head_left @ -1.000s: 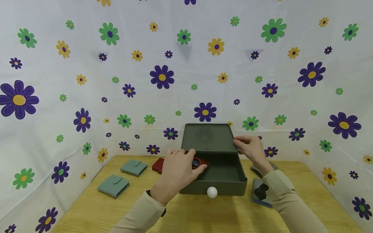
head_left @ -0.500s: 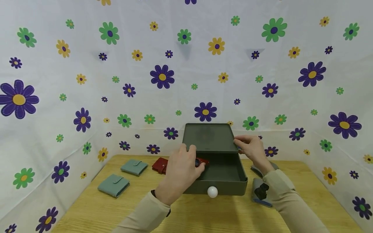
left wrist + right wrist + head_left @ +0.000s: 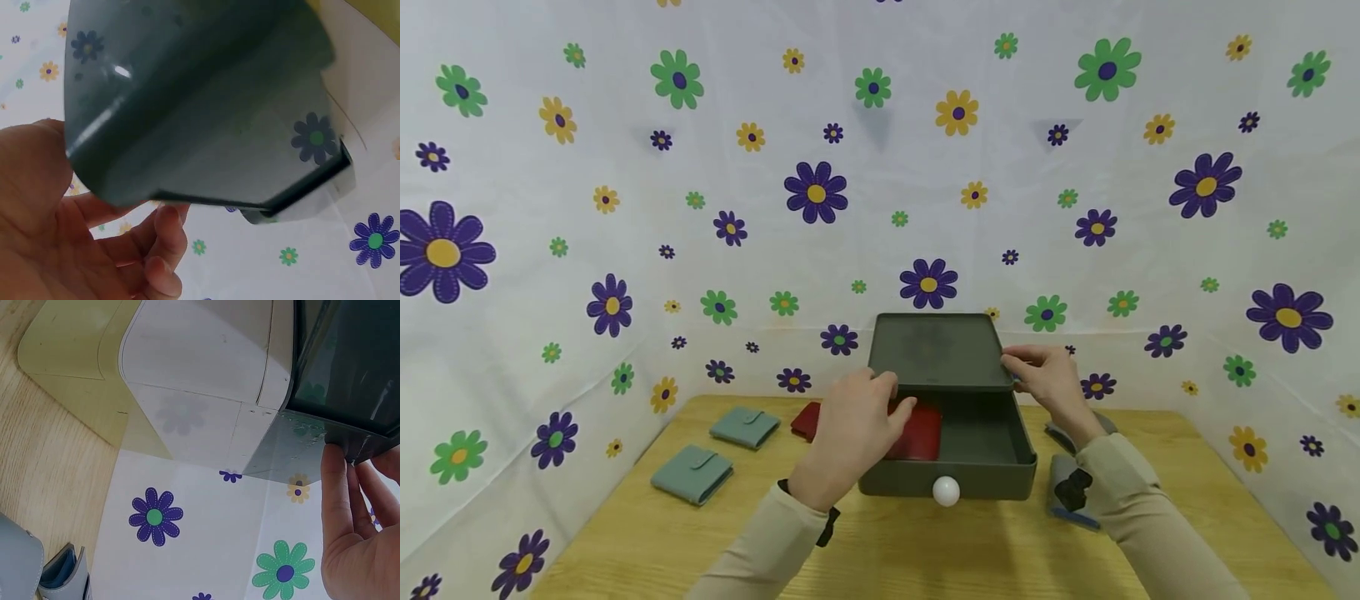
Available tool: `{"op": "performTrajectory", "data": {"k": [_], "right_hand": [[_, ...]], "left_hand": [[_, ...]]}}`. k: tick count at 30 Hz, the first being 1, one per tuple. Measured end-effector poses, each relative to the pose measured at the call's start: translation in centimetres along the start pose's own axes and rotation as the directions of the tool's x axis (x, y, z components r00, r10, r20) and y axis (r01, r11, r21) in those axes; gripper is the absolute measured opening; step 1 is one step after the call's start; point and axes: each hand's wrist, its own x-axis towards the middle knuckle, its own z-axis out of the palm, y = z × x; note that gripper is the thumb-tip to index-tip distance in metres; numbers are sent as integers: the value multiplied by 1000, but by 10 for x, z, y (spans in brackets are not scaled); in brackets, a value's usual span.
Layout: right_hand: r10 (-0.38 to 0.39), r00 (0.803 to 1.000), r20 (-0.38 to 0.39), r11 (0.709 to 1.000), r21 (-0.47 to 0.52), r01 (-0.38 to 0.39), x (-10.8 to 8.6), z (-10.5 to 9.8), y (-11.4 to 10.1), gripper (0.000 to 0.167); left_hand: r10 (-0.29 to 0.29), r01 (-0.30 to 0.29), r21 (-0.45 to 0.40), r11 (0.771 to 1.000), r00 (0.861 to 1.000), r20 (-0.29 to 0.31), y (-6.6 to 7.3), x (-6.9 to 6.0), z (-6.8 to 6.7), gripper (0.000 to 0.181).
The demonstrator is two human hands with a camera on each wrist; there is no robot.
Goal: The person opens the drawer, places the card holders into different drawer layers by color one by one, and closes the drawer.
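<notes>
A dark green drawer [image 3: 985,482] with a round white knob [image 3: 946,492] is pulled out beneath the see-through dark top panel [image 3: 936,350] of its case. In the drawer's left part lies a red wallet [image 3: 923,435], partly covered by my left hand [image 3: 853,433]. That hand hovers over the drawer's left side with loosely bent fingers; in the left wrist view nothing shows in its palm [image 3: 81,250]. My right hand [image 3: 1048,383] pinches the case at its right front corner, and the right wrist view has fingers [image 3: 337,494] against that dark edge.
Two sage-green wallets [image 3: 692,475] lie at the left of the wooden table [image 3: 647,558]. Another red wallet [image 3: 805,421] sits behind my left hand. Grey-blue wallets [image 3: 1063,479] are on the right, partly behind my right arm. A flower-patterned sheet [image 3: 880,167] closes off the back and sides.
My left hand has let go of the red wallet and lifted slightly off it; the wallet now lies flat in the drawer. The right hand keeps its hold on the case.
</notes>
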Motion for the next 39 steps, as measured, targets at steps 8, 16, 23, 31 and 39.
{"op": "performTrajectory", "data": {"k": [8, 16, 23, 31, 39], "right_hand": [[-12, 1000, 14, 1000, 8, 12, -1, -2, -1, 36], [4, 1000, 12, 1000, 8, -4, -3, -3, 1, 37], [-5, 1000, 7, 1000, 10, 5, -2, -3, 2, 37], [4, 1000, 7, 1000, 9, -4, 0, -1, 3, 37], [-3, 1000, 3, 1000, 4, 3, 1, 0, 1, 36]], "left_hand": [[-15, 11, -63, 998, 998, -59, -18, 2, 1, 23], [-173, 166, -273, 948, 985, -3, -54, 2, 15, 22], [-254, 246, -339, 908, 967, 21, -86, 3, 31, 24], [-318, 367, -274, 889, 925, 207, -119, -2, 64, 25], [-324, 377, -198, 905, 911, 254, -144, -5, 93, 19]]}}
